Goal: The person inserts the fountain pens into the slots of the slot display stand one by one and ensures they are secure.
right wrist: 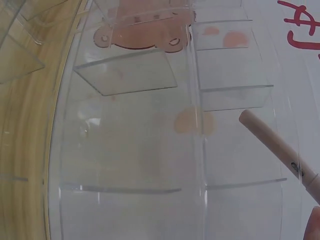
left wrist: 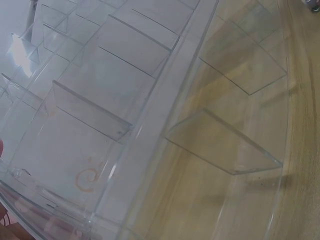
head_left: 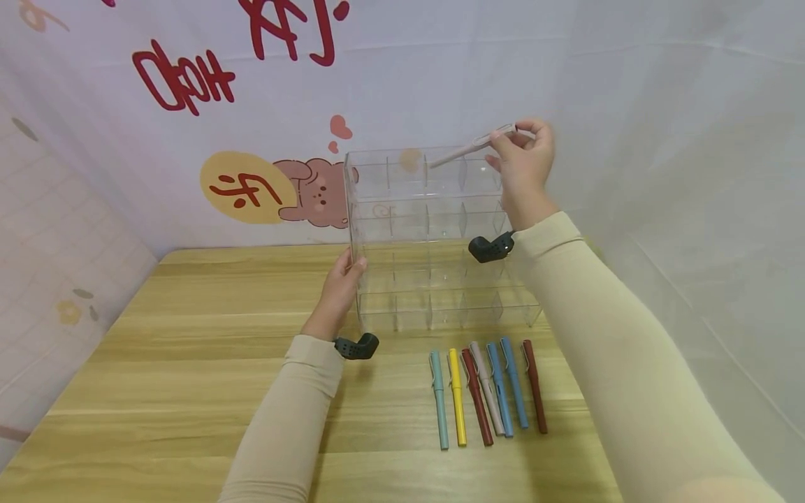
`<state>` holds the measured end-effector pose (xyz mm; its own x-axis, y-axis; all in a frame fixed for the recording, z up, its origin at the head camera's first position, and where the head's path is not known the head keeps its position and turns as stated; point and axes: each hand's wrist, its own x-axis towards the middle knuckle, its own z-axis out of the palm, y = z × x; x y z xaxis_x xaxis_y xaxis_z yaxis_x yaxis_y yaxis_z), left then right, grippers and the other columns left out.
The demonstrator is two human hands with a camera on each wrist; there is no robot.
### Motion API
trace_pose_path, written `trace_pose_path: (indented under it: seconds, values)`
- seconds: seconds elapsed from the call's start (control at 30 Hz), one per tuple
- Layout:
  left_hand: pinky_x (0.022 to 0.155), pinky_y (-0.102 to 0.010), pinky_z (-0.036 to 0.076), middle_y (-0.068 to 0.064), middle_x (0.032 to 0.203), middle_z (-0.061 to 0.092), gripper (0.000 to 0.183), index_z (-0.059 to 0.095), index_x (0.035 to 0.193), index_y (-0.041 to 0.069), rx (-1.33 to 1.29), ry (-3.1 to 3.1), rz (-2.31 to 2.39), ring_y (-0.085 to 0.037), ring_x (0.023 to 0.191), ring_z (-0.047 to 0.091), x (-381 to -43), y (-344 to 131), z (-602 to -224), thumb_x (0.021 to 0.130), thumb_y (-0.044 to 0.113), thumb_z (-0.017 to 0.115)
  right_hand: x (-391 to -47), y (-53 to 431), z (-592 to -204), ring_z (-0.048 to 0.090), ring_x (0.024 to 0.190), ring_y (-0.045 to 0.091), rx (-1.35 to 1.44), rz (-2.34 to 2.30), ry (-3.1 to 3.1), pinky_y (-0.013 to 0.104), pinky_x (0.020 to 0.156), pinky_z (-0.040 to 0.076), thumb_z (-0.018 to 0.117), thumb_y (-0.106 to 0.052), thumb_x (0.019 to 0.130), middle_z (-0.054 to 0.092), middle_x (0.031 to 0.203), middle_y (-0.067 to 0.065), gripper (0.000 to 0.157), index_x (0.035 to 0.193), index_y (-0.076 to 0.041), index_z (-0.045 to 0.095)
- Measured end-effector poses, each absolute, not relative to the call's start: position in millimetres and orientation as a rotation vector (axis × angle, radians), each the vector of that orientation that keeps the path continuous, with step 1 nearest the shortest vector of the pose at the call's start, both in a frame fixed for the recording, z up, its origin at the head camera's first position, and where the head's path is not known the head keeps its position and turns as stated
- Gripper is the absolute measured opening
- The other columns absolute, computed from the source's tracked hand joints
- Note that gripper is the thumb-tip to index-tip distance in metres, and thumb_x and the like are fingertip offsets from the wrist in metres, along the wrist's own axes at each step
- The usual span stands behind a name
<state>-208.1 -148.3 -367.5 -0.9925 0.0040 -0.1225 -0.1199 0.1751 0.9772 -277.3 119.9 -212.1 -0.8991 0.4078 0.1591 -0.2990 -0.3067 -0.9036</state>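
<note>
A clear acrylic organizer (head_left: 353, 230) with rows of small compartments stands upright on the table. My left hand (head_left: 335, 295) grips its left side, thumb toward the front. Up at the top right, my right hand (head_left: 528, 157) pinches a pale pinkish-grey pen (head_left: 468, 148) near its clip end. This pen slants down to the left, its far end in front of or over the top row; in the right wrist view the pen (right wrist: 275, 140) points at one top compartment. Only a bit of the left hand's fingers shows in the left wrist view.
Several pens lie side by side on the wooden table (head_left: 189, 391) before the organizer: a teal pen (head_left: 439, 402), a yellow pen (head_left: 458, 398), dark red, pinkish-grey and blue ones, and a brownish-red pen (head_left: 535, 388) at the right. A printed white cloth (head_left: 440, 77) hangs behind.
</note>
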Motion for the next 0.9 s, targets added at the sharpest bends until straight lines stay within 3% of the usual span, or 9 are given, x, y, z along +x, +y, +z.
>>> trace_pose_path:
  seconds: [0.3,0.63,0.9]
  values:
    - [0.111,-0.057,0.026,-0.006,0.156,0.029,0.055,0.027,0.153,0.022,-0.115,2.336,1.965,-0.03,0.142,0.027,-207,-147,-366,0.103,0.038,0.043,-277,115,-218,0.065,0.089,0.018,-0.124,2.216,-1.562,0.028,0.074,0.054,0.069,-0.001,0.087,0.052,0.099,0.005,0.033,0.105,-0.014,0.045]
    - [0.111,-0.054,0.028,-0.011,0.154,0.032,0.054,0.026,0.154,0.019,-0.084,2.303,2.001,-0.031,0.141,0.03,-205,-146,-362,0.104,0.032,0.042,-278,113,-222,0.057,0.088,0.014,-0.103,2.143,-1.658,0.033,0.086,0.053,0.067,-0.002,0.088,0.05,0.1,0.004,0.032,0.109,-0.013,0.045]
    - [0.111,-0.054,0.027,-0.009,0.154,0.032,0.055,0.026,0.153,0.02,-0.075,2.308,2.013,-0.03,0.141,0.03,-208,-147,-367,0.103,0.035,0.043,-280,112,-226,0.055,0.089,0.014,-0.076,2.088,-1.706,0.032,0.087,0.052,0.067,-0.003,0.089,0.05,0.099,0.003,0.032,0.111,-0.013,0.045]
